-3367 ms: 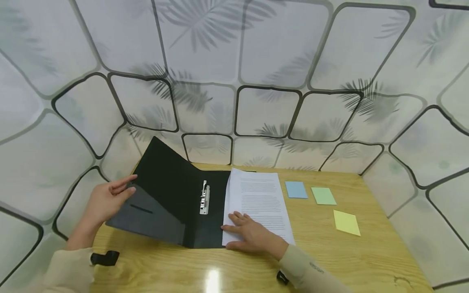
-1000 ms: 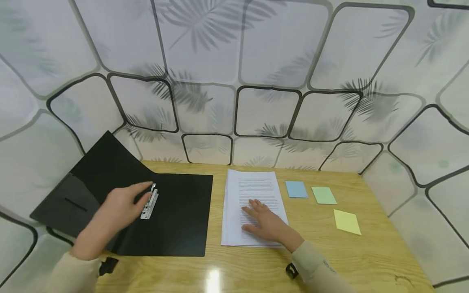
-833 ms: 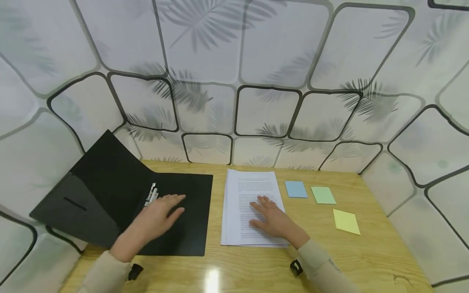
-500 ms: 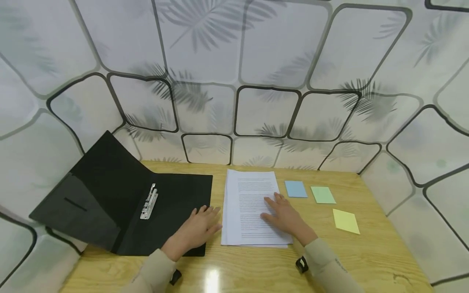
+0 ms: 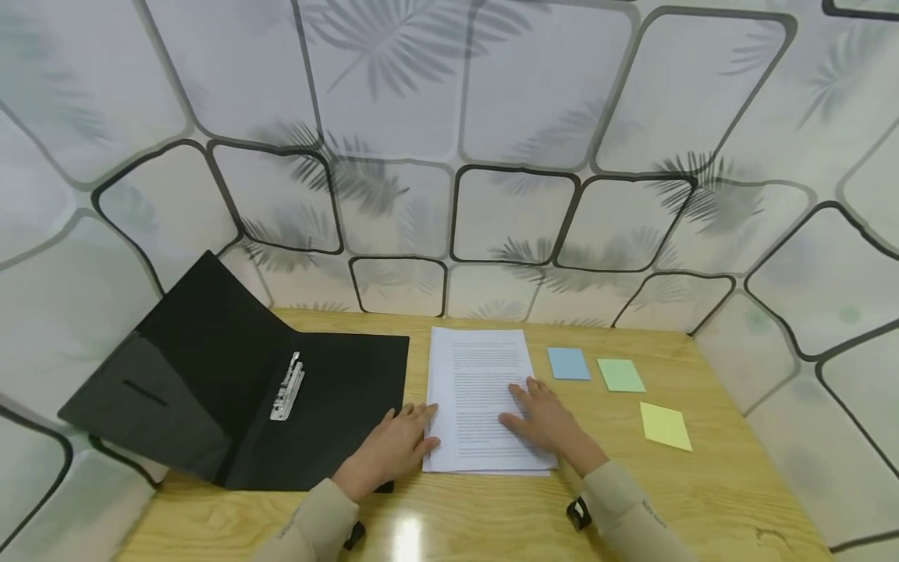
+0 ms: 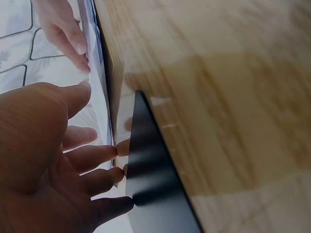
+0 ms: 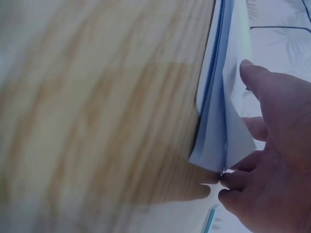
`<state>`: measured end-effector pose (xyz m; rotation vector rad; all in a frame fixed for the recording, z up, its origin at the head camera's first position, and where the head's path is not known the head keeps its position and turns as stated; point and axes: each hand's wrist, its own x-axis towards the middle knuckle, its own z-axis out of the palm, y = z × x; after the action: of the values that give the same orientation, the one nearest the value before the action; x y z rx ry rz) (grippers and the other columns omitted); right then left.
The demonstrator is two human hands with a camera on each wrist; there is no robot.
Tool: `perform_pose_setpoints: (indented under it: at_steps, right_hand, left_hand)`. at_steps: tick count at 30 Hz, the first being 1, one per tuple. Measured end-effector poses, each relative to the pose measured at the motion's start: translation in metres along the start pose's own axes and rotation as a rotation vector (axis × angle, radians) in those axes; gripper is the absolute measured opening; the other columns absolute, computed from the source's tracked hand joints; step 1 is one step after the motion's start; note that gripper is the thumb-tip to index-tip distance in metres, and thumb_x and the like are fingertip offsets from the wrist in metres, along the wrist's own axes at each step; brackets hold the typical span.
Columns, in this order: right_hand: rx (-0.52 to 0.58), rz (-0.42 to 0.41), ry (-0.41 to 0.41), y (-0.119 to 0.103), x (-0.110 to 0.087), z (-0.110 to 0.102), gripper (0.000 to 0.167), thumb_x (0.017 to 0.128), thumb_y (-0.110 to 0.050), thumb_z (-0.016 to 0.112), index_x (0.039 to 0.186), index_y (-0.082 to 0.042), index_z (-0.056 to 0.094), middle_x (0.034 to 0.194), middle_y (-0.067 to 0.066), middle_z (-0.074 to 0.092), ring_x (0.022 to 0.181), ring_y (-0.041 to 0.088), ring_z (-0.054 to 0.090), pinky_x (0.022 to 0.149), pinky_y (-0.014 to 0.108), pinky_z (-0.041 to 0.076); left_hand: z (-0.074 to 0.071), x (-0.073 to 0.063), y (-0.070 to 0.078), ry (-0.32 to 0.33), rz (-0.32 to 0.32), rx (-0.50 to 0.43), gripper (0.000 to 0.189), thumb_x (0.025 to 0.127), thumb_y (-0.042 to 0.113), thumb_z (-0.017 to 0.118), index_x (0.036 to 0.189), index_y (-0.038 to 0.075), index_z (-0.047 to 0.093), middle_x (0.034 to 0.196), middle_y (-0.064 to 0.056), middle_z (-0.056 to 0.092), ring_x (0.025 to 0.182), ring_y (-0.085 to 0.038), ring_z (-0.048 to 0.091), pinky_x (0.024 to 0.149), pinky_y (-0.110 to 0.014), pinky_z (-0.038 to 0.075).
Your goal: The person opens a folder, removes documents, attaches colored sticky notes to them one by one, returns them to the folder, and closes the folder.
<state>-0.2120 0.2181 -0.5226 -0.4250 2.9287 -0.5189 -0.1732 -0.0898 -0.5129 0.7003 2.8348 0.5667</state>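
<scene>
A stack of printed paper sheets [image 5: 485,375] lies in the middle of the table, its edges slightly uneven. My left hand [image 5: 393,445] has its fingertips at the stack's left edge, reaching across the right side of the black folder [image 5: 351,375]. At the stack's right edge is my right hand [image 5: 551,425], fingers spread and thumb over the top sheet. In the right wrist view, corners of the sheets [image 7: 221,141] fan apart beside the right fingers. The folder lies open at left with its cover tilted up, showing a metal clip [image 5: 288,388] near the spine.
Right of the paper lie three sticky notes: a blue one [image 5: 568,364], a green one [image 5: 621,375] and a yellow one [image 5: 665,427]. Patterned fabric walls [image 5: 520,211] rise behind and on both sides of the wooden table [image 5: 730,484].
The folder has shifted left, away from the paper. My left hand has let go of its cover and come right to the stack; my right hand has moved to the stack's right edge.
</scene>
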Motion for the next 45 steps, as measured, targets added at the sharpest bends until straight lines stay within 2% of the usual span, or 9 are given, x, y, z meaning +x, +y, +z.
perform_pose_setpoints:
  at_steps: [6, 11, 15, 18, 25, 29, 34, 40, 45]
  right_hand:
    - [-0.012, -0.019, -0.013, -0.001, 0.0, 0.001, 0.072, 0.105, -0.049, 0.062, 0.156, -0.001, 0.049, 0.161, 0.041, 0.034, 0.151, 0.06, 0.031, 0.118, 0.072, 0.035]
    - [0.008, -0.042, 0.013, 0.013, 0.01, -0.007, 0.068, 0.106, -0.048, 0.059, 0.154, 0.0, 0.051, 0.16, 0.041, 0.036, 0.15, 0.061, 0.031, 0.119, 0.072, 0.034]
    - [0.086, 0.044, 0.074, 0.033, 0.021, -0.018, 0.073, 0.108, -0.048, 0.056, 0.159, 0.003, 0.041, 0.165, 0.039, 0.027, 0.153, 0.06, 0.024, 0.12, 0.074, 0.028]
    - [0.103, 0.128, 0.108, 0.049, 0.027, -0.025, 0.074, 0.11, -0.046, 0.052, 0.161, 0.005, 0.036, 0.166, 0.041, 0.02, 0.153, 0.063, 0.02, 0.12, 0.076, 0.027]
    - [0.054, 0.251, 0.158, 0.074, 0.033, -0.028, 0.072, 0.108, -0.046, 0.053, 0.156, 0.006, 0.042, 0.161, 0.048, 0.022, 0.148, 0.069, 0.021, 0.119, 0.078, 0.026]
    - [0.047, 0.284, 0.161, 0.078, 0.035, -0.025, 0.071, 0.108, -0.048, 0.053, 0.157, 0.003, 0.044, 0.159, 0.047, 0.027, 0.148, 0.068, 0.022, 0.116, 0.079, 0.029]
    - [0.07, 0.308, 0.172, 0.08, 0.037, -0.024, 0.066, 0.107, -0.041, 0.052, 0.157, 0.001, 0.044, 0.158, 0.045, 0.03, 0.148, 0.067, 0.024, 0.115, 0.078, 0.031]
    - [0.125, 0.308, 0.197, 0.077, 0.038, -0.027, 0.072, 0.099, -0.032, 0.057, 0.158, 0.006, 0.04, 0.154, 0.042, 0.04, 0.142, 0.06, 0.039, 0.114, 0.07, 0.039]
    - [0.097, 0.347, 0.164, 0.072, 0.036, -0.031, 0.074, 0.101, -0.042, 0.058, 0.157, 0.004, 0.043, 0.153, 0.039, 0.044, 0.138, 0.058, 0.045, 0.106, 0.071, 0.046]
  left_hand:
    - [0.004, -0.001, 0.0, 0.014, 0.01, 0.056, 0.06, 0.105, 0.039, 0.065, 0.155, 0.007, 0.053, 0.16, -0.02, 0.051, 0.148, -0.044, 0.049, 0.117, -0.068, 0.041]
    - [0.003, -0.001, 0.001, 0.014, 0.023, 0.13, 0.055, 0.103, 0.038, 0.068, 0.149, 0.009, 0.061, 0.157, -0.02, 0.054, 0.145, -0.042, 0.052, 0.114, -0.066, 0.045]
    - [0.001, 0.0, 0.003, 0.013, 0.02, 0.156, 0.055, 0.102, 0.039, 0.069, 0.148, 0.01, 0.062, 0.157, -0.019, 0.055, 0.144, -0.041, 0.054, 0.113, -0.064, 0.047]
    - [0.001, 0.0, 0.003, 0.013, 0.013, 0.15, 0.056, 0.101, 0.039, 0.07, 0.148, 0.01, 0.062, 0.156, -0.019, 0.055, 0.144, -0.041, 0.054, 0.113, -0.064, 0.047]
    - [0.002, 0.001, 0.002, 0.008, 0.007, 0.129, 0.056, 0.101, 0.038, 0.071, 0.148, 0.009, 0.062, 0.156, -0.019, 0.055, 0.144, -0.042, 0.053, 0.113, -0.064, 0.047]
    - [0.001, 0.003, 0.002, 0.001, 0.002, 0.129, 0.056, 0.1, 0.039, 0.071, 0.148, 0.01, 0.063, 0.156, -0.019, 0.055, 0.144, -0.041, 0.054, 0.113, -0.064, 0.047]
    - [0.001, 0.003, 0.002, 0.003, 0.01, 0.146, 0.056, 0.1, 0.039, 0.071, 0.147, 0.01, 0.063, 0.156, -0.019, 0.056, 0.143, -0.041, 0.055, 0.111, -0.064, 0.048]
    - [0.001, 0.003, 0.002, 0.011, 0.014, 0.161, 0.056, 0.1, 0.039, 0.071, 0.147, 0.01, 0.064, 0.155, -0.019, 0.057, 0.142, -0.041, 0.056, 0.11, -0.063, 0.049]
    - [0.001, 0.003, 0.003, 0.023, 0.019, 0.17, 0.055, 0.099, 0.039, 0.072, 0.146, 0.01, 0.064, 0.154, -0.019, 0.058, 0.141, -0.041, 0.057, 0.109, -0.063, 0.05]
